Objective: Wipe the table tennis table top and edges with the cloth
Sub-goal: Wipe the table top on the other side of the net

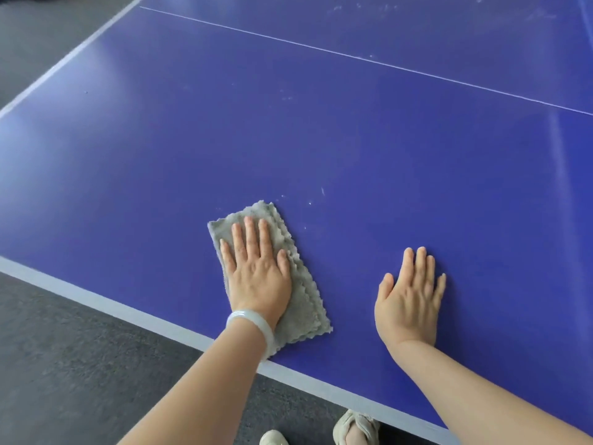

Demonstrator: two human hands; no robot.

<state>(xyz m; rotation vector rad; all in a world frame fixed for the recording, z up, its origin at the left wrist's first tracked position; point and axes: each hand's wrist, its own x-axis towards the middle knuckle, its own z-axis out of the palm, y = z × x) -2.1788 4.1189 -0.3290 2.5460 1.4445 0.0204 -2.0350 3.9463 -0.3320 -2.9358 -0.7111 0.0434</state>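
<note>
A blue table tennis table with white edge lines fills the view. A folded grey cloth lies flat on it close to the near edge. My left hand presses down on the cloth with straight fingers; a pale bangle sits on that wrist. To the right, my right hand rests flat on the bare blue surface with its fingers straight, apart from the cloth. Small white specks and smudges show on the top just beyond the cloth.
The white near edge line runs diagonally from left to lower right. A thin white centre line crosses the far part. Dark grey carpet lies below the edge, with my light sandals on it. Dusty marks show at the far top.
</note>
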